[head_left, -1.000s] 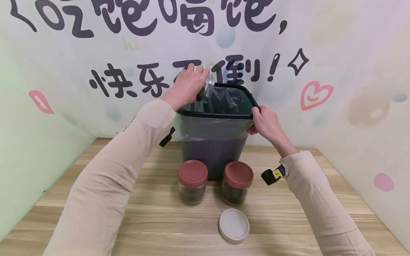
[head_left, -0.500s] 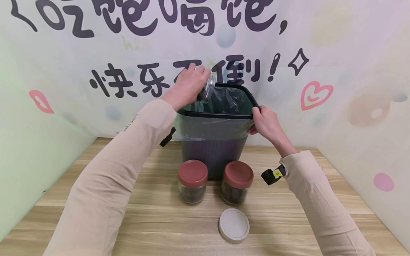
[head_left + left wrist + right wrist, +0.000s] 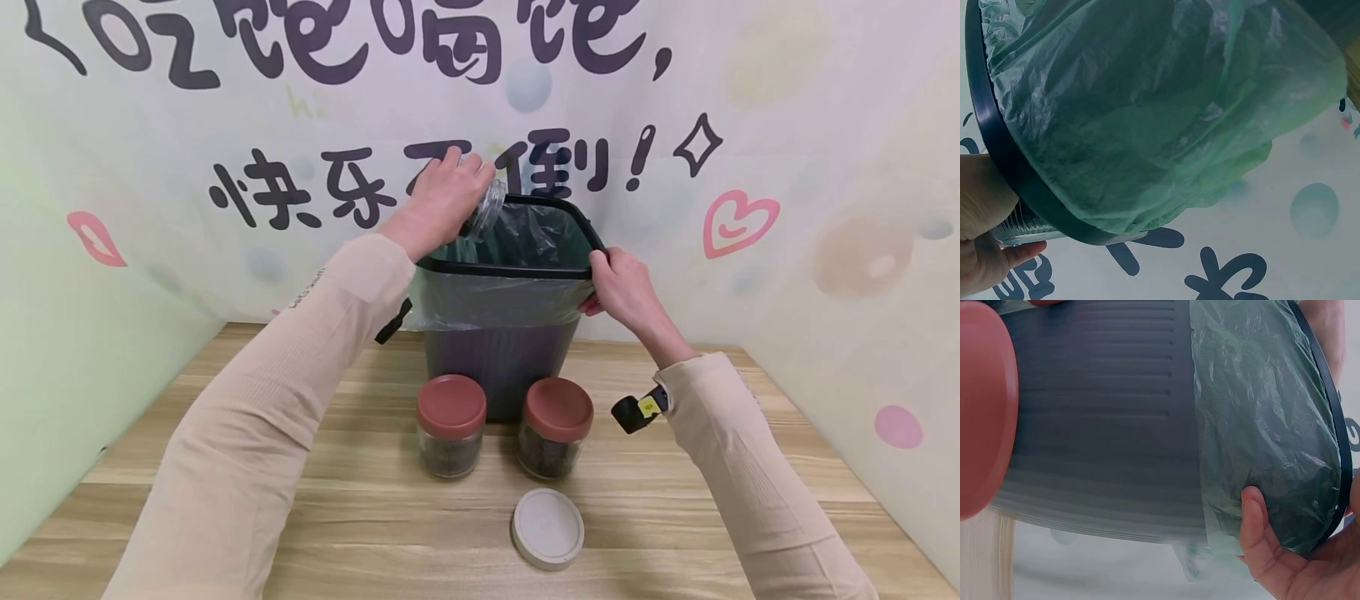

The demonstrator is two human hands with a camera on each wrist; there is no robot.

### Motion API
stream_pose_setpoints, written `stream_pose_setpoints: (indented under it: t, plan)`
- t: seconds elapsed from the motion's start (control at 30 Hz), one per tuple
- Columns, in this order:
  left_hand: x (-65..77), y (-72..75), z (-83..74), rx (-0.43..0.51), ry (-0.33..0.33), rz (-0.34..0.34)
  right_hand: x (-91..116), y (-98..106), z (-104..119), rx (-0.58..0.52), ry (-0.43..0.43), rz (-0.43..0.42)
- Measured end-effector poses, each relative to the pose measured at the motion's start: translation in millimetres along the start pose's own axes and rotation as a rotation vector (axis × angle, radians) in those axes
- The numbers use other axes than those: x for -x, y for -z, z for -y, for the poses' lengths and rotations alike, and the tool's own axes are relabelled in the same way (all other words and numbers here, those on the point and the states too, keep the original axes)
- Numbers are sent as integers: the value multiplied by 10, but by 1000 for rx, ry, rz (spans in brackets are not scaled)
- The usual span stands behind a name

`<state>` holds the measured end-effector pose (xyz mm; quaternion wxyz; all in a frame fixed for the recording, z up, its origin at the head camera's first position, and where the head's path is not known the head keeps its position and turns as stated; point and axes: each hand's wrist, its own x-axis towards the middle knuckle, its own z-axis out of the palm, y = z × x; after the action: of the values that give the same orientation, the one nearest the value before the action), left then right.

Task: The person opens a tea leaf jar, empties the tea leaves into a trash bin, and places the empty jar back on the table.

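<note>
Only a slight shift of the jar (image 3: pixel 491 213) is being noted: at the bin's (image 3: pixel 498 358) far-left corner it is being held tilted by the left hand's (image 3: pixel 450 190) curled fingers. The bin's right is being gripped by the right hand (image 3: pixel 626 283); the same step is judged to be continuing.

1. In the head view, bright, even light is washing over the wall (image 3: pixel 480 117) behind the bin (image 3: pixel 501 354).
2. Soft-edged shadows are lying on the table (image 3: pixel 367 500) left and right of the bin.
3. Glare is streaking the liner (image 3: pixel 543 237) inside the bin's mouth.
4. Both wrist views are looking dimmer, with a cool cast over the bin.
5. Wide-angle stretch is enlarging the sleeves (image 3: pixel 232 450) in front of the bin, toward the frame's lower corners.
</note>
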<state>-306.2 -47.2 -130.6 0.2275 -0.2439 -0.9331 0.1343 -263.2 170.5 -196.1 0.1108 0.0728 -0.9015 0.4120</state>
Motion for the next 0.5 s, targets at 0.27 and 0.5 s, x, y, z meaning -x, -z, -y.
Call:
stream_pose_setpoints:
  t: [0.27, 0.5]
  plan:
    - [0, -5, -11, 1, -5, -12, 0, 1, 0, 1, -5, 2]
    - [-8, -19, -20, -20, -11, -38, -3, 3, -3, 5, -3, 5]
